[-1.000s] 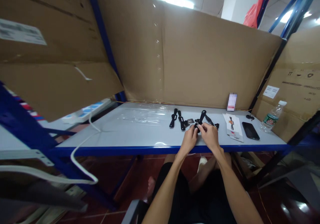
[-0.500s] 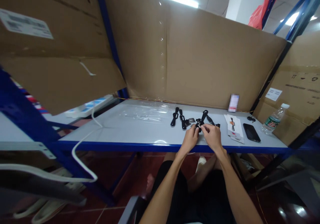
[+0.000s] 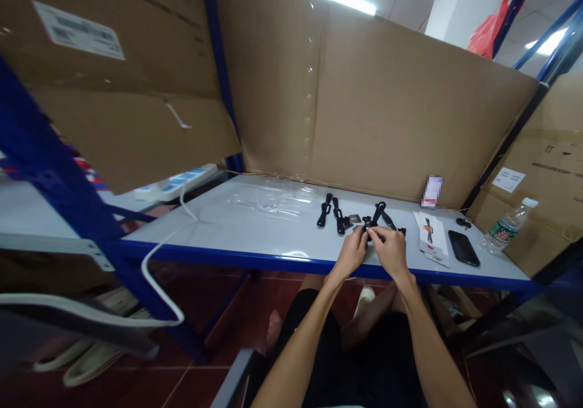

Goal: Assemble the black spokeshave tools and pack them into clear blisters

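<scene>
Both of my hands are closed around the lower end of a black spokeshave, just above the table's front edge. One of its handles points up and away from me. My left hand grips it from the left, while the fingertips of my right hand pinch at its middle; the small part there is mostly covered by my fingers. To the left lie two more black spokeshave bodies, with a small grey metal plate beside them. Another black handled piece rests behind my right hand.
Clear plastic film lies on the grey tabletop. Right of my hands are a printed card with a tool picture, a black phone, keys and a water bottle. Cardboard walls enclose the table; a white cable hangs left.
The camera view has turned slightly left, so everything sits a little further right. My hands stay on the spokeshave, with the fingers drawn slightly closer over its middle.
</scene>
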The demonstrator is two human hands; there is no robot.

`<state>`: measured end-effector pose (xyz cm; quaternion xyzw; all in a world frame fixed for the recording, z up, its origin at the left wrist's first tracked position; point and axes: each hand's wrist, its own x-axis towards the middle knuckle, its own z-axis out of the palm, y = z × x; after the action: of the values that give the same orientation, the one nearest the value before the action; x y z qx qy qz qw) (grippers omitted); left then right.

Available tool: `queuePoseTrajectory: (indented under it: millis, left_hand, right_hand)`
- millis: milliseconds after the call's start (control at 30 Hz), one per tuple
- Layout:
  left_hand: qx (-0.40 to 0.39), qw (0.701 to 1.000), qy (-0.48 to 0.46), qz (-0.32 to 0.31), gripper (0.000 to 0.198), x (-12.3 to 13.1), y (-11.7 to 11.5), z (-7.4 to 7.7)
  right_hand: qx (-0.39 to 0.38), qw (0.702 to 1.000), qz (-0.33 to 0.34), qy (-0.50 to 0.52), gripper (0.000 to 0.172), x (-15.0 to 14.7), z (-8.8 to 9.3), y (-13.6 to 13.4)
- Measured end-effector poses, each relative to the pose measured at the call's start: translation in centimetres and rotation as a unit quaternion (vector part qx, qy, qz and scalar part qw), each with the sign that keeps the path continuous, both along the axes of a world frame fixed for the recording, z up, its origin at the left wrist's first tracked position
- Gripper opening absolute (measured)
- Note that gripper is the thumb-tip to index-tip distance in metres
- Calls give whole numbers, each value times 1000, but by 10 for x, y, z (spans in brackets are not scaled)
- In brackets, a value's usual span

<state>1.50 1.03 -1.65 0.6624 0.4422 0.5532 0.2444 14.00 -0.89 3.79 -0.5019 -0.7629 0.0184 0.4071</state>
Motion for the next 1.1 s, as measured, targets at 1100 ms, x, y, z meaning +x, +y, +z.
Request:
queuePoseTrajectory:
  millis: [1100]
  left_hand:
    - [6, 1000, -13, -2, 22, 1, -4, 1]
  right_hand:
    - [4, 998, -59, -17, 30, -9, 4, 3]
